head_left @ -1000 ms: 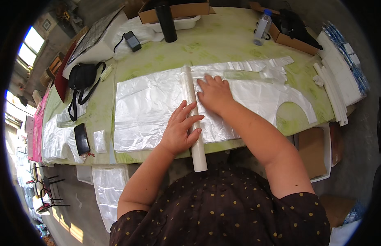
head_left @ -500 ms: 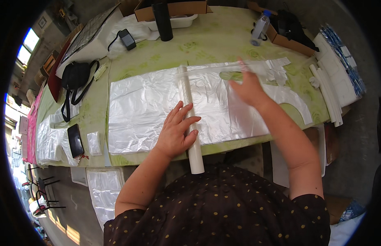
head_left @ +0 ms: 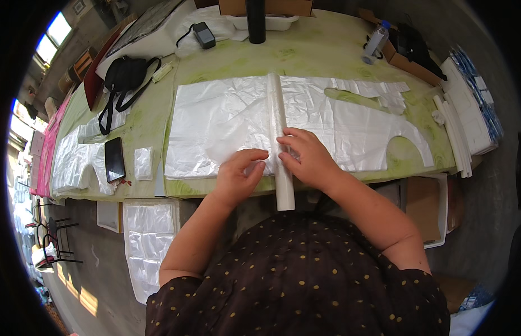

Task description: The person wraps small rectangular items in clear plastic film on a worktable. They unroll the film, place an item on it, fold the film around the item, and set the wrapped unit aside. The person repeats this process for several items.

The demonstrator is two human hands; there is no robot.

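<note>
A long whitish tube (head_left: pixel 285 190) lies across a flat sheet of clear plastic (head_left: pixel 215 120) on the table, its near end jutting past the edge. The plastic has cut-out curves and strap-like strips at its right end, like a disposable apron. My right hand (head_left: pixel 311 159) touches the tube's right side, fingers slightly spread and not wrapped round it. Left of the tube, my left hand (head_left: pixel 238 175) is bent over the near part of the plastic, thumb and fingers apart, nothing in them.
Left on the green patterned tablecloth are a phone (head_left: pixel 114 159), a black bag (head_left: pixel 126 78), a folded plastic packet (head_left: pixel 143 163) and more plastic (head_left: pixel 70 162). A black cylinder (head_left: pixel 256 22) and a bottle (head_left: pixel 376 42) stand at the back. White tubes (head_left: pixel 454 134) lie at right.
My right hand has come left from the cut-out end to the tube. My left hand has left the tube. A raised plastic strip at the far side now lies flat.
</note>
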